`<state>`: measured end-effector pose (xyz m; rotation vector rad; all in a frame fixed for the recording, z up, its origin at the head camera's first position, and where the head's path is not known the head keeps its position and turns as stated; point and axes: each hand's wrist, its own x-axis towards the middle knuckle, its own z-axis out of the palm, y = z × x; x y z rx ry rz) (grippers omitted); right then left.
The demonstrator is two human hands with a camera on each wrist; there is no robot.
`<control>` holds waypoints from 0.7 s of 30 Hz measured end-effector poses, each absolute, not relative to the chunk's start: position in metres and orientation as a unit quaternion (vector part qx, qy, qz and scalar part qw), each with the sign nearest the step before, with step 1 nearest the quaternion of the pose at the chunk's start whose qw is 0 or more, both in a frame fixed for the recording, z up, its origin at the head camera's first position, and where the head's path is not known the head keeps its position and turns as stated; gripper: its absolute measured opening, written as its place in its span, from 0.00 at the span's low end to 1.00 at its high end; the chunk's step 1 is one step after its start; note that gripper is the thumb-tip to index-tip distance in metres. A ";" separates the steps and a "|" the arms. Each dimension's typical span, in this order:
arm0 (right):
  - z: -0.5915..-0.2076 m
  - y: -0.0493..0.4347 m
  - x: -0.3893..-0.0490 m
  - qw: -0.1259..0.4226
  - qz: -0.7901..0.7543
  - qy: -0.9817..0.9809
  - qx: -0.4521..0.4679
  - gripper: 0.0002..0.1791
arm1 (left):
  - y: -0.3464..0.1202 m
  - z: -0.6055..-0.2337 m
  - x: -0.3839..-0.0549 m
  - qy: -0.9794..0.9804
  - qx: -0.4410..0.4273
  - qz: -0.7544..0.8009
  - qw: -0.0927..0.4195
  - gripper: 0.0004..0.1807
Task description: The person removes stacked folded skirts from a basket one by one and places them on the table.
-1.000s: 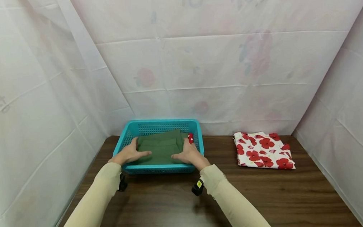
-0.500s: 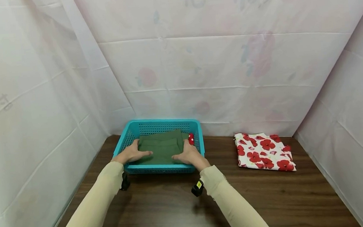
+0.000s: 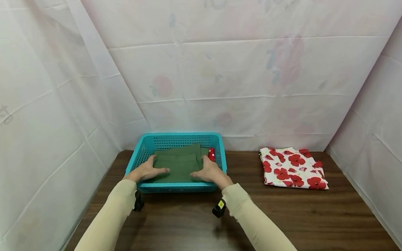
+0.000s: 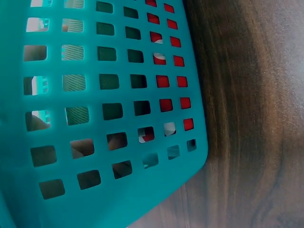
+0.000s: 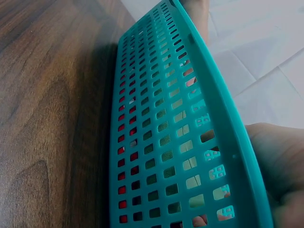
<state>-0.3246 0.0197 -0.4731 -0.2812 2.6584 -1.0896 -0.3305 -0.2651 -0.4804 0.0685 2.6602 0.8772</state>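
Observation:
A folded green cloth (image 3: 179, 167) lies in the turquoise plastic basket (image 3: 186, 185), on top of something red and white. My left hand (image 3: 144, 170) reaches over the basket's near-left rim. Its fingers are at the cloth's left edge and its thumb stretches over the top. Opposite it, my right hand (image 3: 210, 170) is at the cloth's right edge, thumb likewise spread inward. Fingertips of both hands are partly hidden by the basket. Through the mesh in the left wrist view, red fabric (image 4: 163, 81) shows below the green.
A folded white cloth with red flowers (image 3: 292, 168) lies on the brown wooden table (image 3: 181, 231), right of the basket. A red piece with white dots (image 3: 211, 154) shows at the basket's right inside. White sheeting (image 3: 240, 78) hangs behind and on both sides.
Both hands stay almost still at the green cloth's edges. The view shifts very slightly; the basket and the flowered cloth keep their places.

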 end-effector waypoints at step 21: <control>-0.473 0.027 -0.328 0.161 -0.427 0.877 -0.151 0.31 | -0.267 -0.484 -0.335 0.899 0.102 0.387 0.181 0.41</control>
